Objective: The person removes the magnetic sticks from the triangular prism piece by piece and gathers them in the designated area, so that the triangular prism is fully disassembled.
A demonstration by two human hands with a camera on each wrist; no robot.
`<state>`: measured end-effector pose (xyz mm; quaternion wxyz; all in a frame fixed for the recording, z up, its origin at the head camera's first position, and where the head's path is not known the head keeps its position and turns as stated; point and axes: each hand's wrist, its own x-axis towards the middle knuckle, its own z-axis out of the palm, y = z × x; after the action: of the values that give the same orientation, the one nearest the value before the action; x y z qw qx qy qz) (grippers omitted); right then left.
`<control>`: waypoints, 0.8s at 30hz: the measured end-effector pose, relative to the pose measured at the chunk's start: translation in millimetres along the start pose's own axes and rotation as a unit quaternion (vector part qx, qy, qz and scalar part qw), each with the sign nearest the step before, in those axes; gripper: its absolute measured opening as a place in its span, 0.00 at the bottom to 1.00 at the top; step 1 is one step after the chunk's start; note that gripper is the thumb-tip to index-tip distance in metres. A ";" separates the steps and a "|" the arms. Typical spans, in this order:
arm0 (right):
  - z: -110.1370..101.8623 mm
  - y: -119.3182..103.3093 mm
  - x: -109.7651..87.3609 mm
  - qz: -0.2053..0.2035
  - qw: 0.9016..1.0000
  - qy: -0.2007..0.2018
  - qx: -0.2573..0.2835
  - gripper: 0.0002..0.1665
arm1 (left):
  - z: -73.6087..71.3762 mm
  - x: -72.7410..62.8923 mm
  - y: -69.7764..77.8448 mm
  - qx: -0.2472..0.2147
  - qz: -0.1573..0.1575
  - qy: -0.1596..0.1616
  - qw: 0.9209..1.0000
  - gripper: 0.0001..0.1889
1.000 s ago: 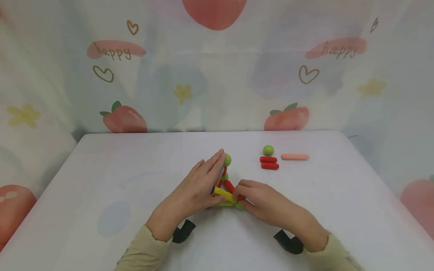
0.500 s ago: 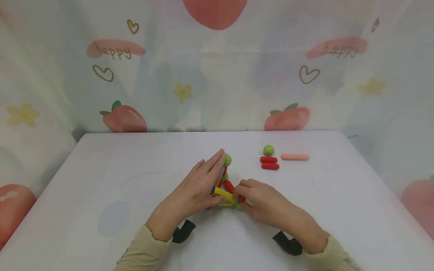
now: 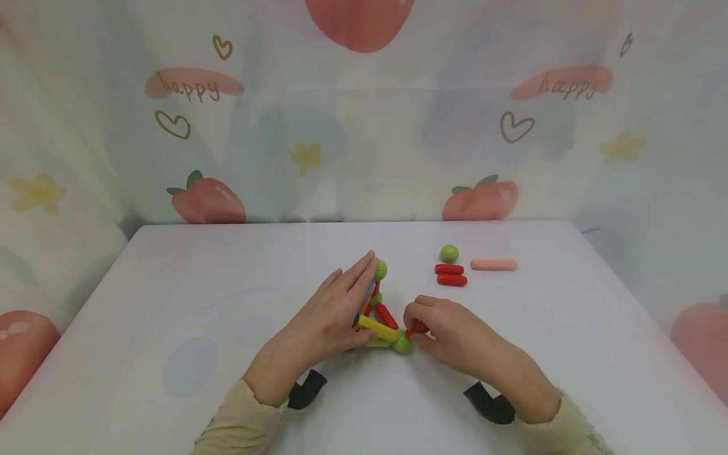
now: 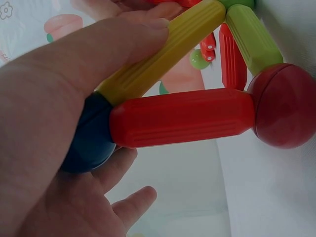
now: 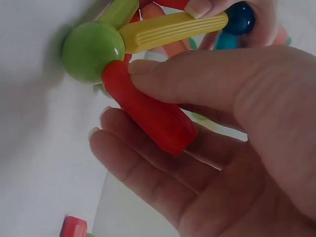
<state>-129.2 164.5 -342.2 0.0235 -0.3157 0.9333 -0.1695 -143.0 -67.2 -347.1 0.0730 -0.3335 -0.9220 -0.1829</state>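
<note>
A ball-and-rod toy frame stands mid-table, made of coloured building rods joined at balls. My left hand [image 3: 327, 313] holds it, thumb lying on the yellow rod [image 4: 182, 44] and the blue ball [image 4: 89, 140] between thumb and fingers. A thick red rod [image 4: 182, 118] runs from that blue ball to a dark red ball [image 4: 286, 106]. My right hand [image 3: 457, 332] pinches a red rod [image 5: 153, 116] between thumb and fingers. One end of this rod is right at the green ball [image 5: 91, 52], where the yellow rod also ends. Part of the frame hides behind my left hand.
Back right of the frame, a loose green ball [image 3: 449, 254] lies behind two red rods [image 3: 451, 275]. Beside them is a peach rod [image 3: 493, 265]. A patterned cloth [image 3: 364, 126] hangs behind the white table [image 3: 227, 253].
My right hand has shifted slightly to the right with the red rod, uncovering more of the green ball at the frame's near corner. The left hand keeps its place.
</note>
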 end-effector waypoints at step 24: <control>9.6 7.1 2.8 -0.004 0.999 -0.007 -0.035 0.11 | 1.3 0.8 1.0 -0.004 -0.007 -0.003 1.000 0.58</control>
<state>-134.2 165.1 -353.4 0.0183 -0.3210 0.9373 -0.1344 -143.0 -65.5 -347.8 0.0679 -0.3275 -0.9238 -0.1863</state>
